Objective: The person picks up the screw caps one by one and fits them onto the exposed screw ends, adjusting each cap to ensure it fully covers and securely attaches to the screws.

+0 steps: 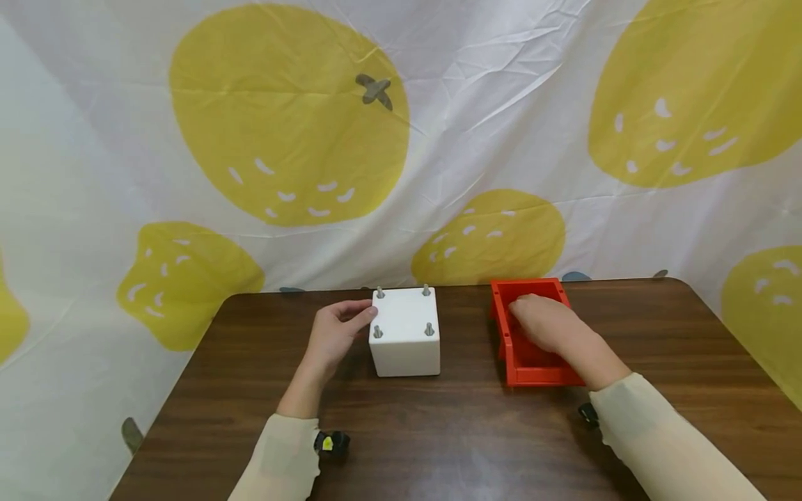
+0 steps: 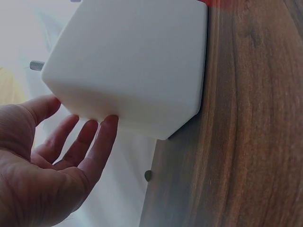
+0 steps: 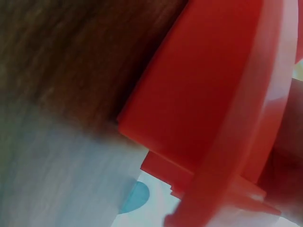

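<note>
A white block (image 1: 405,316) stands on the table with several threaded metal studs (image 1: 429,329) rising from the corners of its top. At its left side is my left hand (image 1: 335,332), the thumb near the top edge. In the left wrist view, the fingertips (image 2: 111,120) of this hand touch the block's side, the fingers loosely bent and spread. My right hand (image 1: 544,321) reaches down into a red open bin (image 1: 544,376) to the right of the block. The fingers of that hand are hidden in the head view, and the bin's wall (image 3: 203,90) fills much of the right wrist view.
The dark wooden table (image 1: 438,431) ends at the back against a white cloth (image 1: 451,139) printed with yellow fruit. A gap of table lies between block and bin. Small black devices (image 1: 332,443) sit at both wrists.
</note>
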A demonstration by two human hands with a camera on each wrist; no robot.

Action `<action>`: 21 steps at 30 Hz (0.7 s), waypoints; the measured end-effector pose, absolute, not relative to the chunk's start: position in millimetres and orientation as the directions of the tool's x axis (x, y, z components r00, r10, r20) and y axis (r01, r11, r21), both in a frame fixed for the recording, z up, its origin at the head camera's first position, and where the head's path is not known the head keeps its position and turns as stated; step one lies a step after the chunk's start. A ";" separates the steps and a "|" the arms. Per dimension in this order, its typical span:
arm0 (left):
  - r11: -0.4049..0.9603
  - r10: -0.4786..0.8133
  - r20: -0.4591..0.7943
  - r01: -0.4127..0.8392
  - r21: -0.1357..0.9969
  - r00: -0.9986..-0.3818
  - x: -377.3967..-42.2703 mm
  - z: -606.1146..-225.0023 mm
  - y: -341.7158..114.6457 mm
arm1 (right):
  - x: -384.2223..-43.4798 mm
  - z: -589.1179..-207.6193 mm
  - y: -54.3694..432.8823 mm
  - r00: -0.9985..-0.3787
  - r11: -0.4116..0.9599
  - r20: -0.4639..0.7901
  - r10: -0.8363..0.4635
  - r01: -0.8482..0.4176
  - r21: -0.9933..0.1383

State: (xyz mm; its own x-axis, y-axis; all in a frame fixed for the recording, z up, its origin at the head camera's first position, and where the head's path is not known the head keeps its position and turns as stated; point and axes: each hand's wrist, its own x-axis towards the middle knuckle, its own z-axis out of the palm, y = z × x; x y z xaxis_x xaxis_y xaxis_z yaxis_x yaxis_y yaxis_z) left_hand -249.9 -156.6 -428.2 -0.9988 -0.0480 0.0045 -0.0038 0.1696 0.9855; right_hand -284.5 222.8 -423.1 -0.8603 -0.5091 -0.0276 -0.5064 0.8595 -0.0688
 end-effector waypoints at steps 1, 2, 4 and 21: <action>0.166 -0.049 0.003 -0.005 0.986 -0.999 -249.9 -428.1 -156.7 | -284.9 -423.7 222.8 -0.861 0.860 -0.033 -0.508 -0.505 -0.071; 0.164 -0.050 0.002 -0.006 0.986 -0.999 -249.8 -428.0 -156.8 | -285.4 -424.3 222.6 -0.863 0.862 -0.038 -0.505 -0.501 -0.073; 0.165 -0.051 0.001 -0.008 0.986 -0.999 -249.9 -427.9 -157.2 | -286.1 -425.7 222.5 -0.864 0.864 -0.045 -0.502 -0.498 -0.073; 0.152 -0.059 0.000 -0.009 0.988 -0.998 -251.3 -430.1 -157.3 | -285.9 -428.1 217.3 -0.871 0.871 -0.033 -0.491 -0.491 -0.002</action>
State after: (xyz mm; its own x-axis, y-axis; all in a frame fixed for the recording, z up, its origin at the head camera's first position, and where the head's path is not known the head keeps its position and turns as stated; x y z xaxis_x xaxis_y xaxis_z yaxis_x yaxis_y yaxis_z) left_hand -251.3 -157.3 -430.1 -0.9982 -0.0593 -0.0004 -0.0094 0.1521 0.9883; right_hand -285.9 217.3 -428.1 -0.8708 -0.4906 -0.0325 -0.4908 0.8713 -0.0018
